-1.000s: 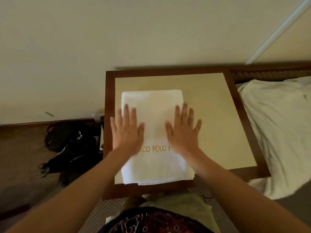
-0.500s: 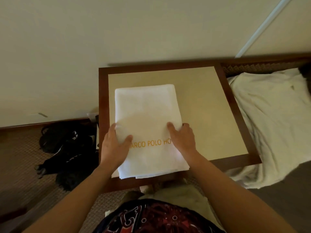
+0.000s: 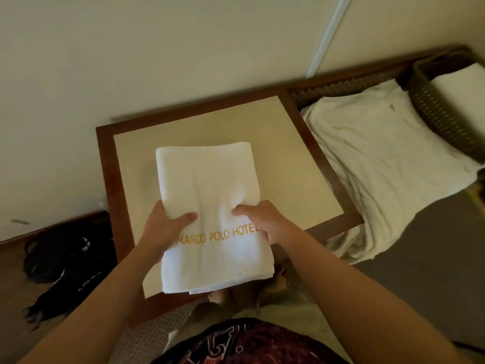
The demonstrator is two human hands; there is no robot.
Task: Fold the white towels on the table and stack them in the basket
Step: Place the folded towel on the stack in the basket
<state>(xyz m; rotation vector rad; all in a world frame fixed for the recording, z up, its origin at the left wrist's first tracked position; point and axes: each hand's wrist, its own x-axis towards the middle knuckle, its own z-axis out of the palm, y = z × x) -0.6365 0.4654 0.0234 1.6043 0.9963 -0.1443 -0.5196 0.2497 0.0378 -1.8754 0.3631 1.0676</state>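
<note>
Both hands, left and right, grip one folded towel over one table.

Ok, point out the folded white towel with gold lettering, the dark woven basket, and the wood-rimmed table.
Folded white towel with gold lettering (image 3: 210,185): head view, plain upper face.
Dark woven basket (image 3: 441,114): head view, near side wall.
Wood-rimmed table (image 3: 296,164): head view, bare beige top.
</note>
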